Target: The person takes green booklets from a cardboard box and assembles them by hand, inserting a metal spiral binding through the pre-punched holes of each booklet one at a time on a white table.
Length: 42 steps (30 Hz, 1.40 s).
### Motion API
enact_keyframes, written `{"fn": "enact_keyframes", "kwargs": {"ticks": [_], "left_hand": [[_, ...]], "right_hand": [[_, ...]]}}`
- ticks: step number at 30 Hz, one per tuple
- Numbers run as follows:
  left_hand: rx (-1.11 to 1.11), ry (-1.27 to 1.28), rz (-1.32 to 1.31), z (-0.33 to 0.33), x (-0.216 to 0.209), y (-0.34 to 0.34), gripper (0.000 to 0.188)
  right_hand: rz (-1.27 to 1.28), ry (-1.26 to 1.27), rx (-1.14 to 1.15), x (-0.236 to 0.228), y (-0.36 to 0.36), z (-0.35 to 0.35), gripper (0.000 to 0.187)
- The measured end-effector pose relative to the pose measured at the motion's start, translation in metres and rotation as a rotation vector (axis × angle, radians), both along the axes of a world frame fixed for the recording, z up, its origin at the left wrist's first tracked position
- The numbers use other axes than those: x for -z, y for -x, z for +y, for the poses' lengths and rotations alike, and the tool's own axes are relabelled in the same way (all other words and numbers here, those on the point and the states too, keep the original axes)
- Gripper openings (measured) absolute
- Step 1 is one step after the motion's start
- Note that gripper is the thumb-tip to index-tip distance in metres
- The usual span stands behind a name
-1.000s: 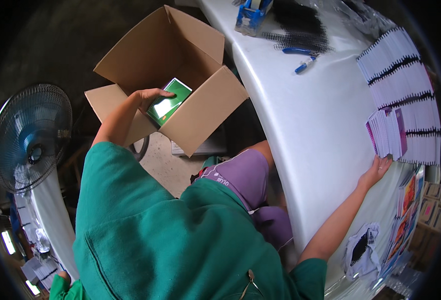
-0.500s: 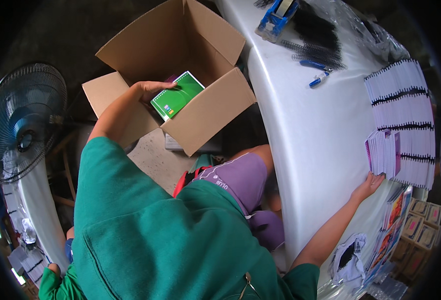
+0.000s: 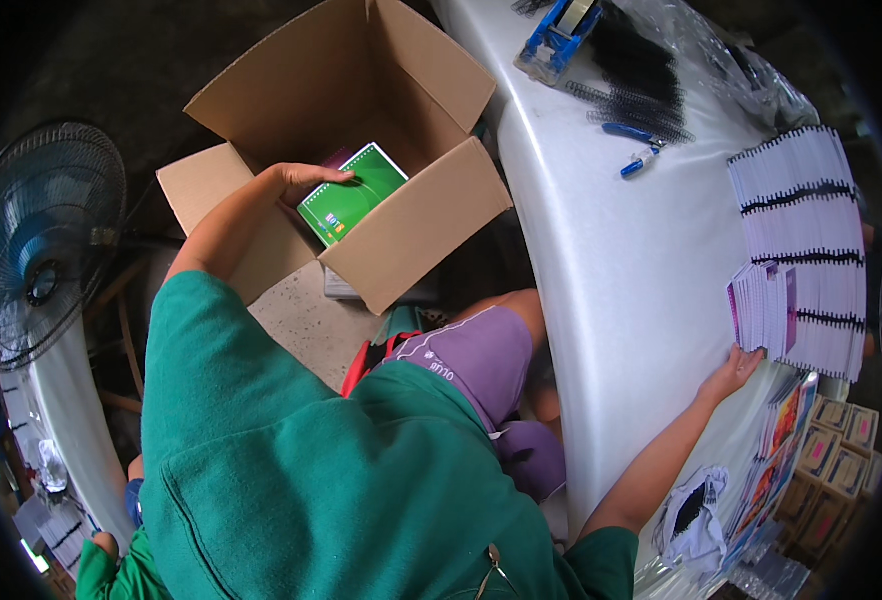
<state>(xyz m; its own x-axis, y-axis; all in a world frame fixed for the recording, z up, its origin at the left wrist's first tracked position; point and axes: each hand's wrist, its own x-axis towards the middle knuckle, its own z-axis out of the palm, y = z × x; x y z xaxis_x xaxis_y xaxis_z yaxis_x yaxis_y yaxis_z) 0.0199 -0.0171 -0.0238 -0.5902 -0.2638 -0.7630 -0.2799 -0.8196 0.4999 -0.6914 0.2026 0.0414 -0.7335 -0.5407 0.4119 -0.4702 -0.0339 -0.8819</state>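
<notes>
Head view. The left hand (image 3: 306,182) is closed on a green notebook (image 3: 356,195) at the centre top of the frame, thumb laid across the cover; the fingers beneath are hidden. The notebook sits tilted at the mouth of an open cardboard box (image 3: 423,225), close to the inner side of its near right flap. A purple edge (image 3: 337,158) shows just behind it; what it belongs to cannot be determined.

The right hand (image 3: 731,372), at the right of the frame, is touching the lower end of a purple-covered bundle (image 3: 763,305). Whether it grips or merely rests there cannot be told. The bundle lies against rows of spiral-bound books (image 3: 801,240) on the white bench (image 3: 611,300).

On method, in this inspector's judgement: the left hold should stay firm yet light, with thumb pressure kept off the binding and the corners guided clear of the flap. The right hand should take both outer covers squarely before bearing any weight, since a one-sided pinch could let inner books slide. Neighbouring coils may snag; the bundle should be separated evenly, without twisting, and the adjoining row left standing.
</notes>
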Motion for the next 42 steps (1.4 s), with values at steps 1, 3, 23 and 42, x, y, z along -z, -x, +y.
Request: {"fn": "enact_keyframes", "kwargs": {"ticks": [1,3,23,42], "left_hand": [[-0.014,-0.004,0.017,0.000,0.002,-0.001,0.069],[-0.054,-0.014,0.061,-0.002,0.003,-0.001,0.070],[-0.066,-0.036,-0.174,0.015,-0.033,0.029,0.069],[0.065,0.077,-0.342,0.011,-0.057,0.052,0.064]], "right_hand": [[-0.006,-0.002,0.002,0.000,-0.002,-0.001,0.067],[-0.003,-0.003,0.000,-0.002,-0.004,-0.001,0.067],[0.001,0.021,-0.001,-0.006,-0.010,0.002,0.065],[-0.024,0.018,0.021,-0.009,-0.013,0.011,0.061]]}}
